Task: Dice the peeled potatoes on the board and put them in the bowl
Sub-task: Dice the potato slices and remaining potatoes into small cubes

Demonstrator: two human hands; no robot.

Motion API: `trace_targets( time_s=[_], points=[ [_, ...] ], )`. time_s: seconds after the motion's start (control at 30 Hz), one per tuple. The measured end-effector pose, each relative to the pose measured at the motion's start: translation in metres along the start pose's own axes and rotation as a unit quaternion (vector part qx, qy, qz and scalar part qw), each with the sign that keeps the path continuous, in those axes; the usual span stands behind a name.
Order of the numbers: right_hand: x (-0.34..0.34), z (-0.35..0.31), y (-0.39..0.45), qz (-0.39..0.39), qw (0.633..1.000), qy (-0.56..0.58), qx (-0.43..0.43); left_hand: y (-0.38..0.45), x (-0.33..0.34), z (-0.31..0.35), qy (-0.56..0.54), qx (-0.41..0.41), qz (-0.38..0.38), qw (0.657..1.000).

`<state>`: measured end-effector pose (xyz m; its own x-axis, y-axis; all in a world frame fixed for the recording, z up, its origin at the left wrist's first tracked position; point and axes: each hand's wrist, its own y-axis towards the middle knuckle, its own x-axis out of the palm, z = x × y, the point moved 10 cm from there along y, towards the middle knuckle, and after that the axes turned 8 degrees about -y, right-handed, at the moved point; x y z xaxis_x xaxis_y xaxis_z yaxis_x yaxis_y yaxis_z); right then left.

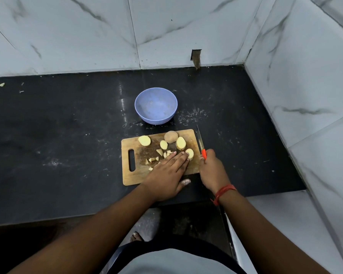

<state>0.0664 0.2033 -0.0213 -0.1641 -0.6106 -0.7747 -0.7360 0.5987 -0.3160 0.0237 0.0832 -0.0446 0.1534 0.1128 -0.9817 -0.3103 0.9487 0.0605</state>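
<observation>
Wooden cutting board (131, 177) lies on a black stone counter (67, 135), its handle slot toward the left. On it sit several potato pieces: a cut half (144, 140) near the far left corner, a smaller slice (163, 144) near the middle, a whole round potato (171, 137) at the far edge that looks unpeeled, though the view is too small to be sure, and a larger cut half (180, 143) just beside it. A scatter of small diced bits (153, 159) lies in the middle of the board.

The left hand (167, 175) rests flat on the board, fingers stretched out and together, palm down over some of the diced bits; its fingertips touch a round slice (190, 154) near the right edge. It grips nothing.

The right hand (211, 169) is closed around the orange handle of a knife (202, 145), just off the board's right edge. The blade points away from the person, along that edge, clear of the potato. A red thread band (224, 191) circles the right wrist.

A blue bowl (156, 105) stands on the counter beyond the board, apart from it, with no potato inside.
</observation>
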Motion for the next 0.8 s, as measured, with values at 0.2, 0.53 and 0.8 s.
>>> trace_targets(
  time_s=[0.2,0.53,0.8],
  points=[
    [0.010,-0.008,-0.021,-0.058,0.991,-0.117,-0.024,0.008,-0.003,0.008,-0.023,0.001,0.006,1.000],
    [0.015,-0.013,-0.031,-0.078,0.980,-0.184,-0.011,0.008,-0.002,-0.003,-0.023,-0.010,-0.006,1.000],
    [0.031,-0.009,-0.029,-0.118,0.974,-0.185,0.057,0.010,-0.006,-0.005,-0.027,-0.008,-0.008,1.000]
  ],
)
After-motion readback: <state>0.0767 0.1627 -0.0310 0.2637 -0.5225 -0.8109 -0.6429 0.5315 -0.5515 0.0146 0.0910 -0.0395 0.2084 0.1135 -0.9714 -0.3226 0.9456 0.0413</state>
